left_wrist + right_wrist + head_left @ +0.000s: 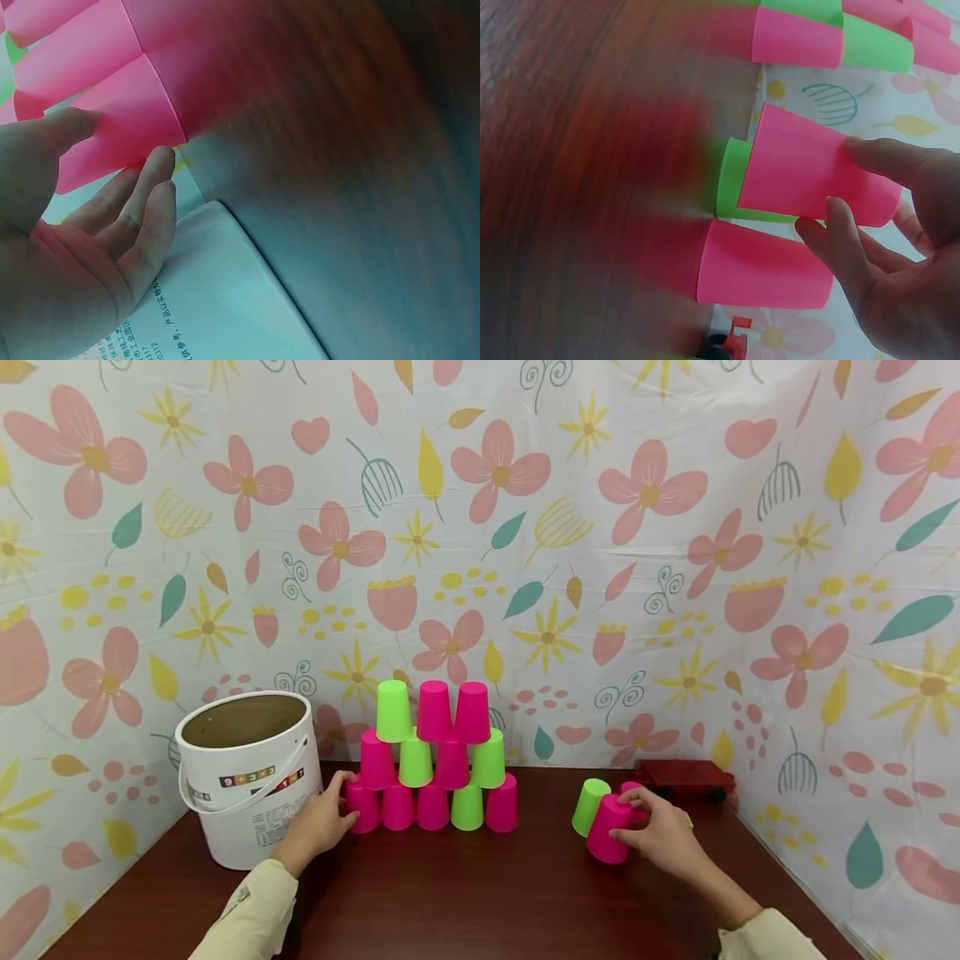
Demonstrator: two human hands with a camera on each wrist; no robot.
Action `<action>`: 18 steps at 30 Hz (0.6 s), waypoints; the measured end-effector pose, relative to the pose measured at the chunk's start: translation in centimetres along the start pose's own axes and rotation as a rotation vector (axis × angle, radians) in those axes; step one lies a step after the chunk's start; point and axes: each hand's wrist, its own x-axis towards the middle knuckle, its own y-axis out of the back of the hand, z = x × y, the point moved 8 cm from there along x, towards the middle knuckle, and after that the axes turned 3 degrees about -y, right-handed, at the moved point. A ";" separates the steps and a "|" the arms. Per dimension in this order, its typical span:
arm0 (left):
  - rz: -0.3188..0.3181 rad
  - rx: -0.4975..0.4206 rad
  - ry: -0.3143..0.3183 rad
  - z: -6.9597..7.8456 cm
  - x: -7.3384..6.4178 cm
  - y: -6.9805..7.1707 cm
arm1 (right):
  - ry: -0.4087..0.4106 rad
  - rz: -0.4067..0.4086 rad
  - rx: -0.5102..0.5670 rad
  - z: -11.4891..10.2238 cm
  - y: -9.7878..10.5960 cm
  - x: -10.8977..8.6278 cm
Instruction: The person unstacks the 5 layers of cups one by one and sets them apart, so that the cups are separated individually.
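Note:
Upside-down pink and green cups form a three-row stack (pixel 432 760) at the middle of the table. My left hand (pixel 324 818) is at its left end, thumb and fingers loosely around the leftmost bottom pink cup (pixel 124 124). Over on the right, my right hand (pixel 663 835) grips another upside-down pink cup (pixel 609 831) between thumb and fingers. Its rim appears slightly off the table in the right wrist view. Behind it stand a green cup (pixel 590 806) and a pink cup (pixel 765 266), the latter mostly hidden in the head view.
A white bucket (pixel 247 793) with a handle stands on the left, close to my left forearm. A red toy vehicle (pixel 686 779) sits at the back right. Flower-printed cloth (pixel 480 568) surrounds the dark brown table (pixel 465 893) at the back and sides.

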 end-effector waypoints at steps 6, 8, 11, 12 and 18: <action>0.009 -0.001 -0.006 -0.2 0.0 -0.2 | -0.022 -0.045 0.011 0.2 -1.1 0.3; 0.012 -0.001 -0.004 -0.3 0.1 -0.2 | -0.028 -0.051 0.008 0.2 -1.3 0.4; 0.013 0.000 0.001 -0.5 0.2 -0.3 | -0.038 -0.053 0.002 0.2 -1.6 0.5; 0.013 0.002 0.003 -0.5 0.2 -0.3 | -0.043 -0.054 0.001 0.2 -1.7 0.5; 0.002 -0.005 0.004 -0.5 0.3 -0.3 | -0.072 -0.050 -0.006 0.4 -1.8 0.5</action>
